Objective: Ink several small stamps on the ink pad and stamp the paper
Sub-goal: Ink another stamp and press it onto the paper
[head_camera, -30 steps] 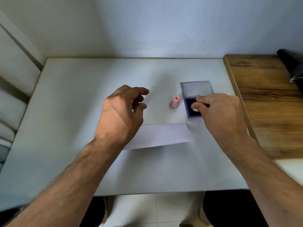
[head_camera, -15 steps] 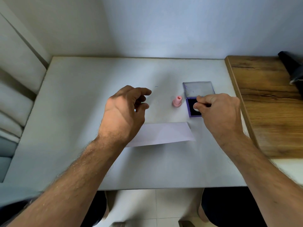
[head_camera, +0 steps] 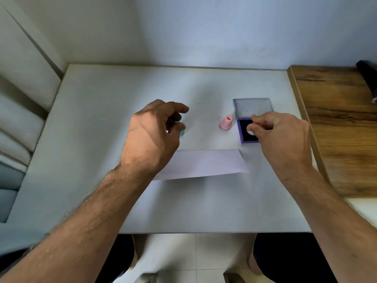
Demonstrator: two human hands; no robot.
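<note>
Head camera view: two bare hands at work over a pale grey desk point(head_camera: 102, 139), one stamp down on the ink pad.

From the left, the left hand point(head_camera: 152, 135) hovers near the desk's middle with its fingers curled, and a small teal stamp point(head_camera: 181, 131) peeks out beneath the fingertips; whether the hand grips it cannot be told. A white sheet of paper point(head_camera: 204, 163) lies flat toward the desk's front edge, its left end hidden under that hand. A small pink plastic stamp point(head_camera: 226, 123) stands upright just left of the purple ink pad case point(head_camera: 241, 131), whose clear lid point(head_camera: 253, 107) lies open toward the desk's far edge. The right hand point(head_camera: 283, 135) pinches a small white stamp point(head_camera: 250, 131) between thumb and fingers, held on the dark pad. A brown wooden tabletop point(head_camera: 342, 129) adjoins the desk's right edge.
</note>
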